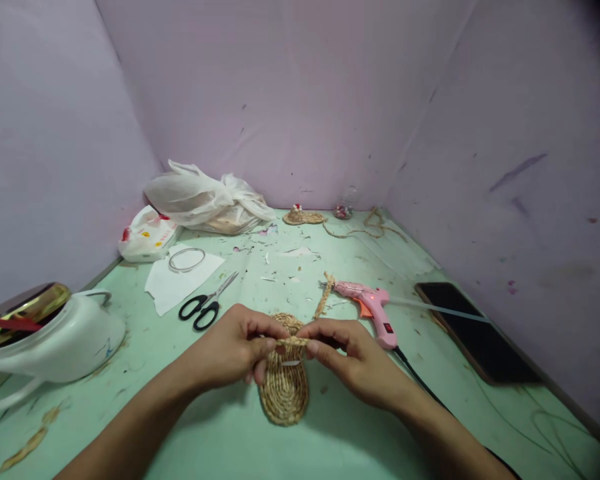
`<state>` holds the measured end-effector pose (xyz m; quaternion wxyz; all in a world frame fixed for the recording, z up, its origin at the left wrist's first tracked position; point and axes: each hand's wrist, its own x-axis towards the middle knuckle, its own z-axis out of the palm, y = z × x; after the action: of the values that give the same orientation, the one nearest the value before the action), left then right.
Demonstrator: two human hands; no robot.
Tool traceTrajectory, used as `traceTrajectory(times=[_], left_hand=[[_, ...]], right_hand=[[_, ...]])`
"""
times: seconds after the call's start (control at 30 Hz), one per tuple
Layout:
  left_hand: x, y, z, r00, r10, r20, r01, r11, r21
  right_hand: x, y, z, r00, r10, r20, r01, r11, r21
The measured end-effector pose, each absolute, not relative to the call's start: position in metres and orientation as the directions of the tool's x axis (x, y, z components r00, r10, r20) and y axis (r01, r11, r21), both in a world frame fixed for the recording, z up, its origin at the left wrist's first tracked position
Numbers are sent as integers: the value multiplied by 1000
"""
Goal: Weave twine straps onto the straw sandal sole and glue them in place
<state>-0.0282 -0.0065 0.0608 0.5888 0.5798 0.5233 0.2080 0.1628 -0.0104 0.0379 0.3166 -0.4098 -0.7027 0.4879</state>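
Observation:
A small woven straw slipper sole (284,393) lies on the table in front of me, long and rounded at both ends. Across its upper part runs a short braided straw strip (293,342). My left hand (237,347) pinches the strip's left end between thumb and fingers. At the other end, my right hand (347,357) grips it in the same way. The fingers hide both ends, so I cannot tell whether the strip is fixed to the sole. Just beyond my right hand, a loose straw braid (323,301) lies by the nozzle of a pink glue gun (375,307).
Black-handled scissors (207,305) and a wire ring (187,260) on white paper (165,293) lie to the left. A white pot (80,340) stands at far left, a phone (475,333) at right. Behind are a plastic bag (210,200) and another straw slipper (305,217).

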Motion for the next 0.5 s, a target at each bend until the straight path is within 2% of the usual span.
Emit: traceTrajectory(times=[0.07, 0.17, 0.3, 0.37, 0.5], left_hand=[[-27, -8, 60, 376, 850, -369, 328, 250, 911], [-28, -9, 55, 419, 829, -370, 227, 299, 927], [-24, -16, 46, 553, 788, -271, -145, 411, 900], [-22, -21, 45, 582, 781, -227, -253, 439, 862], [-24, -19, 51, 549, 806, -220, -215, 391, 895]], right_hand=[[163, -10, 38, -465, 885, 29, 245, 160, -956], [162, -10, 35, -496, 868, -19, 95, 32, -995], [158, -13, 24, -578, 816, -13, -206, -162, -965], [156, -14, 20, -608, 794, 5, -309, -231, -922], [158, -10, 20, -623, 781, -41, -356, -330, -874]])
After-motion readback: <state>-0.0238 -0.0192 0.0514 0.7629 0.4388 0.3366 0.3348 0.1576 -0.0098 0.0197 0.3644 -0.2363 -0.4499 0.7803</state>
